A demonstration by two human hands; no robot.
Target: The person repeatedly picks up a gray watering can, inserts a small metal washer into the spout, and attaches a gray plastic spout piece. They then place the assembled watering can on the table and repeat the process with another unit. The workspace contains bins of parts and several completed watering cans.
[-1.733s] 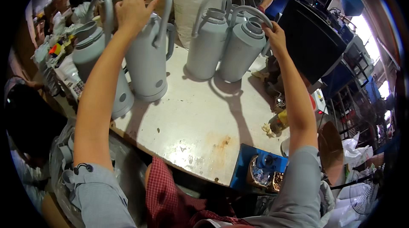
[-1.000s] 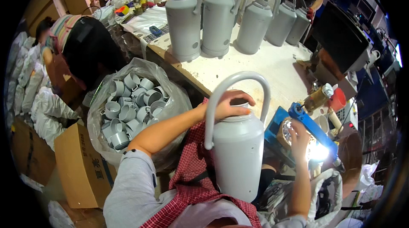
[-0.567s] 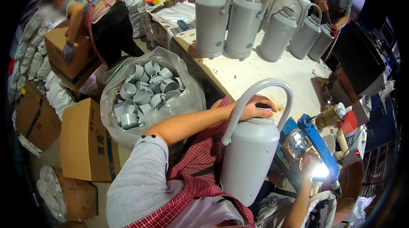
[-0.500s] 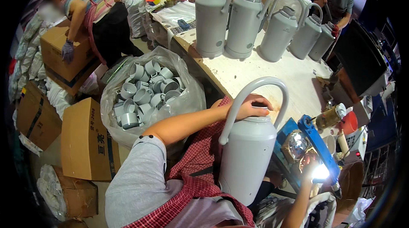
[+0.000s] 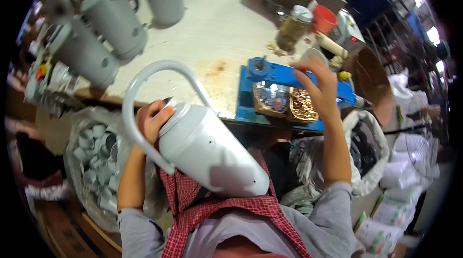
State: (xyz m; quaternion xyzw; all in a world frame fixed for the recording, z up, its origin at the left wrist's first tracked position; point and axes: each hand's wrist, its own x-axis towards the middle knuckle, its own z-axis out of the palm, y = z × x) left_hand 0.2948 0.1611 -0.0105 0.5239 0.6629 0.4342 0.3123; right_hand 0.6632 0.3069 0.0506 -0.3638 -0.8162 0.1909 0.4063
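A grey insulated jug with a large hoop handle lies tilted across my lap, its neck up and to the left. My left hand grips it at the neck, inside the hoop; one fingertip looks orange. My right hand is raised over a blue metal fixture, thumb and forefinger apart, with nothing visible between them. Beneath the fixture's blue arm sit two shiny foil-like pads, one silvery and one coppery. Whether my fingers touch the arm I cannot tell.
More grey jugs stand at the left of the white table. A clear bag of grey cups is at lower left. Right of the fixture are a jar, a red cup and an open white sack.
My view has swung right and down. The jug has gone from upright to tilted, my left hand still at its neck. My right hand has moved above the fixture; the bright light there is gone.
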